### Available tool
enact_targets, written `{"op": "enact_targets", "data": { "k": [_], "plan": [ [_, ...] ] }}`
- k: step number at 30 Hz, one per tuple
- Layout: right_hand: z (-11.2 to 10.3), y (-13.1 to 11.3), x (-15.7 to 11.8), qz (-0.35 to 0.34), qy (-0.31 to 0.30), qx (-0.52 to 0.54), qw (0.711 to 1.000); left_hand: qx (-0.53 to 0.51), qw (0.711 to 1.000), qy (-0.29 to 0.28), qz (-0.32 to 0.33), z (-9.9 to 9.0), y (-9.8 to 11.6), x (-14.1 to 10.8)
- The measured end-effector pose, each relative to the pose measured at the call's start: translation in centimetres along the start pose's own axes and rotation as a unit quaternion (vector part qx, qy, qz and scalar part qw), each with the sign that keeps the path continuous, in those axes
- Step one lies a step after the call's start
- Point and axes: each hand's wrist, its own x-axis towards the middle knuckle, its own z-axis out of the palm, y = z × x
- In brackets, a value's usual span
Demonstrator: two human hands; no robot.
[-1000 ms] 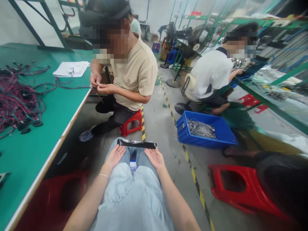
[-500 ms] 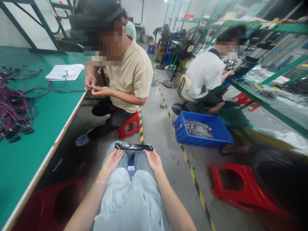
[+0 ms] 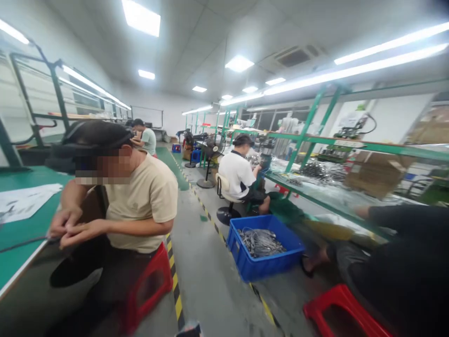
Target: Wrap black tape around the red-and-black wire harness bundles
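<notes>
Neither of my hands shows in the head view now. At the bottom edge a small part of a dark object (image 3: 189,331) can be seen, blurred and cut off by the frame; what it touches is hidden. On the left, a person in a beige shirt (image 3: 143,201) sits with both hands together near the edge of a green table (image 3: 21,243), with something too small to make out between the fingers.
A blue crate (image 3: 263,269) of grey cables stands on the floor. Red stools (image 3: 152,285) are at left and lower right. A person in white (image 3: 233,171) sits at a bench (image 3: 322,206); a dark-clothed person (image 3: 414,267) is at right. Yellow-black tape lines the floor.
The view has tilted up, so the ceiling lights show. My hands, lap and most of the dark strip I held at both ends have dropped out of the frame.
</notes>
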Motion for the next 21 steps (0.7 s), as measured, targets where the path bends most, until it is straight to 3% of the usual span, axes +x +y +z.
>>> {"op": "enact_targets", "data": {
  "k": [2,4,6,8,10,12,14,16,19,21],
  "plan": [
    [3.2,-1.7,4.5,-0.053,-0.085,-0.064,0.993,0.002,1.000,-0.015,0.011,4.5,3.9,1.4],
    [7.7,-3.2,9.1,-0.116,-0.232,-0.174,0.950,0.004,0.999,-0.030,0.021,9.1,7.9,2.6],
    [12.2,-4.5,12.9,-0.153,-0.322,-0.255,0.899,0.021,0.999,-0.045,0.015,13.3,11.3,3.3],
    [15.2,-5.5,15.1,-0.173,-0.347,-0.292,0.874,0.045,0.994,-0.096,0.021,16.3,13.1,3.7],
    [15.8,-6.2,15.0,-0.179,-0.326,-0.307,0.876,0.054,0.992,-0.115,0.022,16.8,12.5,3.6],
    [14.2,-5.8,12.8,-0.159,-0.254,-0.290,0.909,0.055,0.993,-0.103,0.002,14.0,9.7,2.9],
    [11.6,-4.3,9.6,-0.095,-0.136,-0.223,0.961,0.057,0.993,-0.096,-0.035,8.2,5.5,1.5],
    [9.5,-1.8,6.3,-0.001,-0.024,-0.149,0.988,0.034,0.997,-0.055,-0.046,1.4,1.1,-0.6],
    [8.8,2.3,2.9,0.103,-0.020,-0.133,0.986,-0.023,0.999,0.014,-0.030,-6.7,-4.1,-3.7],
    [9.5,4.4,1.1,0.157,-0.046,-0.134,0.977,-0.062,0.997,0.032,-0.026,-9.4,-5.9,-4.7]
  ]
}}
